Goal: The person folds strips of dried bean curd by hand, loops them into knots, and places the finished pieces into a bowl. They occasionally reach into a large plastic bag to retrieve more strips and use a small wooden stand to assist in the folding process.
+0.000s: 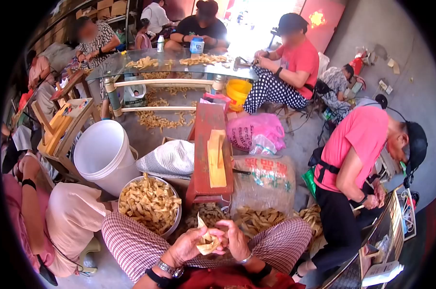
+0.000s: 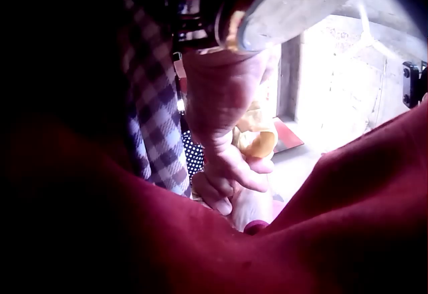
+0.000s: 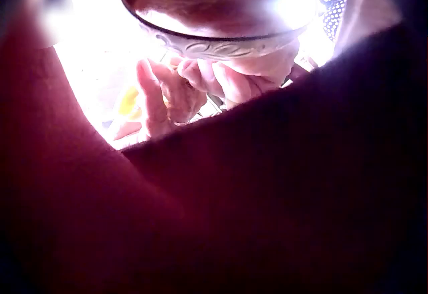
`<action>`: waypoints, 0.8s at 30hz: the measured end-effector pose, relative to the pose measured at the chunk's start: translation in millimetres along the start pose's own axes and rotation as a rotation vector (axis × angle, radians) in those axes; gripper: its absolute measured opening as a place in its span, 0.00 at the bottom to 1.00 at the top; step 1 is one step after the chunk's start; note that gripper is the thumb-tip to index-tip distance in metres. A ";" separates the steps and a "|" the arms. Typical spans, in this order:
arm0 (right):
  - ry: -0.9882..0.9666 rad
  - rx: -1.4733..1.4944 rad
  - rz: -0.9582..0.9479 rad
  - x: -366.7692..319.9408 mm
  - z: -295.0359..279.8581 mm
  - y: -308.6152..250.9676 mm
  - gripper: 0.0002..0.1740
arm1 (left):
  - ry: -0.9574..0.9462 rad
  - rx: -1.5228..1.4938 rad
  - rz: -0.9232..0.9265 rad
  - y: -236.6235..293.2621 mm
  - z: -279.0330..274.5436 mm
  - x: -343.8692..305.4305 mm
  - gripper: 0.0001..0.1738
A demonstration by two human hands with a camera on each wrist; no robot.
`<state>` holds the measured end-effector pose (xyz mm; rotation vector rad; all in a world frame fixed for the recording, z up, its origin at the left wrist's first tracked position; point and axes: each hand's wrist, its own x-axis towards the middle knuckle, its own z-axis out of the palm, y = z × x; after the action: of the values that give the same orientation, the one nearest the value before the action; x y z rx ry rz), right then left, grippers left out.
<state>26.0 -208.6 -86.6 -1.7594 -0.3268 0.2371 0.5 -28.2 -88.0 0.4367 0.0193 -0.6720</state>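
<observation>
A pale yellow folded strip (image 1: 208, 244) stands upright between the hands above the lap, its tip pointing up. The left hand (image 1: 185, 246) pinches it from the left with thumb and fingers. In the left wrist view the left hand (image 2: 224, 117) curls beside the yellow strip (image 2: 257, 137), whose rolled end shows. The right hand (image 1: 236, 241) is at the strip's right side, its fingers bent towards it; their contact is partly hidden. Bright light blurs the right wrist view, where fingers (image 3: 155, 100) show near a yellow patch.
A white bowl of folded pieces (image 1: 149, 202) is at the left knee. Ahead stands a red wooden bench (image 1: 202, 166) with flat yellow strips (image 1: 217, 159). A white bucket (image 1: 102, 151), a clear sack (image 1: 266, 183) and a pink bag (image 1: 256, 131) surround it. Several people sit around.
</observation>
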 end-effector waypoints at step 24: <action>0.020 0.183 0.068 -23.3 -52.5 2.7 0.20 | -0.009 -0.073 0.276 30.5 3.8 -22.4 0.28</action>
<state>21.9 -265.4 -78.6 -1.5928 -0.2233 0.2890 1.0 4.9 -69.3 0.3580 -0.0245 -0.4006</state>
